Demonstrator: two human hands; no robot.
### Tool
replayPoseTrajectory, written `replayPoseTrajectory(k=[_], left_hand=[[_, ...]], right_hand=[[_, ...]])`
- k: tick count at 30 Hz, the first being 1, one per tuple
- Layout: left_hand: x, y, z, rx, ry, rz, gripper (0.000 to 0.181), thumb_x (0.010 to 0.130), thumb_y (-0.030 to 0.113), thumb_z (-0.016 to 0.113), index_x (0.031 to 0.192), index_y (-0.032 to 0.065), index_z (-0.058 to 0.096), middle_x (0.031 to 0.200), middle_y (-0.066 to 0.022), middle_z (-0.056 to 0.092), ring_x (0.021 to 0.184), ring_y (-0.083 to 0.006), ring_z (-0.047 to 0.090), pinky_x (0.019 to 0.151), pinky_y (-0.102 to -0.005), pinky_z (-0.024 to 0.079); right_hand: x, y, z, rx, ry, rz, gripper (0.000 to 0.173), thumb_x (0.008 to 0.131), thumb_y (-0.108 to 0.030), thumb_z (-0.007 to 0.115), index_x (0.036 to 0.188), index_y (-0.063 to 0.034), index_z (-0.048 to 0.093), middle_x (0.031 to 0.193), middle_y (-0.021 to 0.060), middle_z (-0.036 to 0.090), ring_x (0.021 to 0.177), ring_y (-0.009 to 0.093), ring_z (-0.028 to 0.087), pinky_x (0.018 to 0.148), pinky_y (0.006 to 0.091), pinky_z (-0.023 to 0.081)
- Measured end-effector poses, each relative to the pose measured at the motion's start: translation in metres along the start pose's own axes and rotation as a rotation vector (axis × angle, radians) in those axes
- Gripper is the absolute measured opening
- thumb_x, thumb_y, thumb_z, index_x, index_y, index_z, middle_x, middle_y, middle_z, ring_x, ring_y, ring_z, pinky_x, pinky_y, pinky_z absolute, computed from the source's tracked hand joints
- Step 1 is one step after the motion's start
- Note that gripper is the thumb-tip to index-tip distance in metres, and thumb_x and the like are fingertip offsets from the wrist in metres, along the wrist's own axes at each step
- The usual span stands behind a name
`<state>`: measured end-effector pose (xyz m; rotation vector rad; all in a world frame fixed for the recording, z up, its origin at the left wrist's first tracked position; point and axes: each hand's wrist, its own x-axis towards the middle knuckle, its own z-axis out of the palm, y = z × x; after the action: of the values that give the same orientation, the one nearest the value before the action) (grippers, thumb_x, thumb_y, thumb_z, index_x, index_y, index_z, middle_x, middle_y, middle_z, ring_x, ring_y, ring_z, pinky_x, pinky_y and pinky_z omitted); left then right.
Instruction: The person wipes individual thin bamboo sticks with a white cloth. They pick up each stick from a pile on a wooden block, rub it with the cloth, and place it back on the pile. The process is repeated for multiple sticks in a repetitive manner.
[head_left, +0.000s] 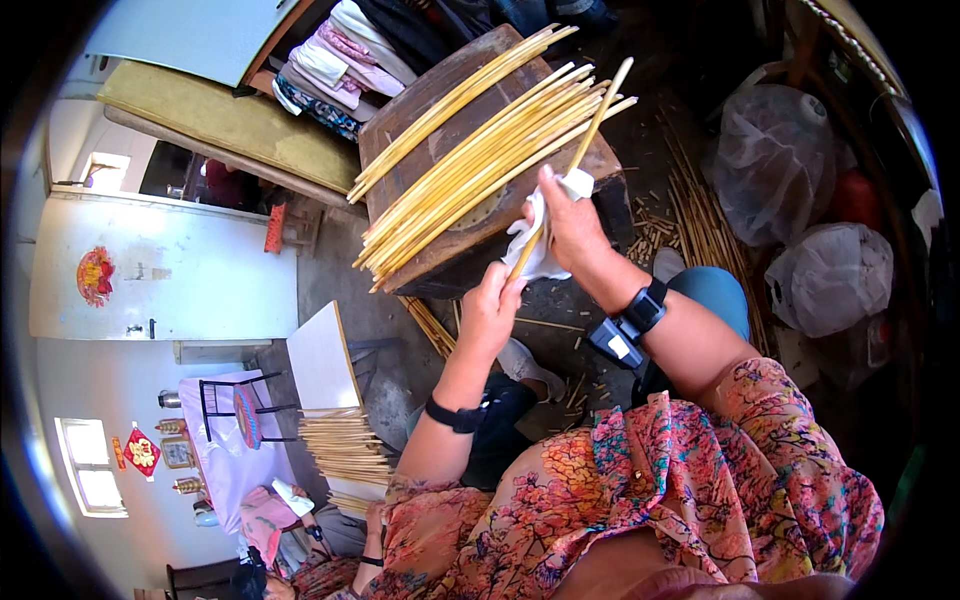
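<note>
My left hand (489, 309) grips the lower end of a thin pale-yellow stick (598, 124), which slants up to the right. My right hand (570, 223) is closed around the same stick through a white cloth (540, 253). Part of the stick is hidden under the cloth and fingers. Just beyond my hands, many similar sticks (480, 169) lie side by side on a worn brown wooden chest or table (491, 214). A smaller row of sticks (457, 101) lies apart from them towards its far edge.
Darker long sticks (694, 199) and short cut pieces (651, 232) lie on the floor at right, near filled plastic bags (829, 277). At lower left, more sticks (345, 446) rest on a white board (322, 356), with another person (274, 521) beside it. Folded cloths (337, 67) sit at top.
</note>
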<state>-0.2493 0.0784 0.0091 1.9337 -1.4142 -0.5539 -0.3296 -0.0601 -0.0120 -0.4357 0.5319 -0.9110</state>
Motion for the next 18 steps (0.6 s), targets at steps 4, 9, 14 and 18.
replayPoseTrajectory(k=[4,9,14,18], left_hand=[[-0.039,-0.008,-0.043,0.093,-0.086,-0.075,0.01,0.089,0.012,0.05,0.087,0.0024,0.054,0.057,-0.0018,0.051,0.054,-0.009,0.05,0.052,-0.0237,0.041],[-0.094,-0.062,-0.103,0.258,0.035,-0.236,0.013,0.089,0.014,0.049,0.085,0.0032,0.056,0.062,-0.0025,0.054,0.057,-0.0091,0.051,0.054,-0.0227,0.041],[-0.101,-0.085,-0.116,-0.218,0.355,-0.395,0.018,0.094,0.019,0.043,0.087,0.0055,0.054,0.068,-0.0033,0.056,0.054,-0.0061,0.046,0.05,-0.0194,0.038],[-0.047,-0.05,-0.055,-0.287,0.197,-0.259,0.014,0.092,0.015,0.046,0.09,0.005,0.055,0.071,-0.0031,0.057,0.06,-0.0068,0.049,0.054,-0.0207,0.04]], right_hand=[[0.012,-0.032,-0.007,0.143,0.101,-0.062,0.032,0.091,-0.037,0.051,0.091,-0.0048,0.048,0.061,0.0008,0.046,0.052,0.01,0.044,0.049,0.0236,0.037],[0.023,-0.084,-0.017,0.265,0.393,-0.153,0.031,0.094,-0.037,0.043,0.095,-0.0062,0.046,0.064,-0.0004,0.046,0.056,0.009,0.048,0.057,0.0255,0.048],[0.022,-0.07,-0.023,0.029,0.029,-0.068,0.036,0.095,-0.039,0.037,0.094,-0.0049,0.048,0.073,0.0059,0.059,0.067,0.016,0.061,0.066,0.0318,0.05],[-0.002,-0.018,-0.014,-0.43,-0.324,0.043,0.053,0.086,-0.04,0.056,0.12,-0.0002,0.049,0.108,0.0152,0.059,0.097,0.022,0.057,0.08,0.034,0.048]])
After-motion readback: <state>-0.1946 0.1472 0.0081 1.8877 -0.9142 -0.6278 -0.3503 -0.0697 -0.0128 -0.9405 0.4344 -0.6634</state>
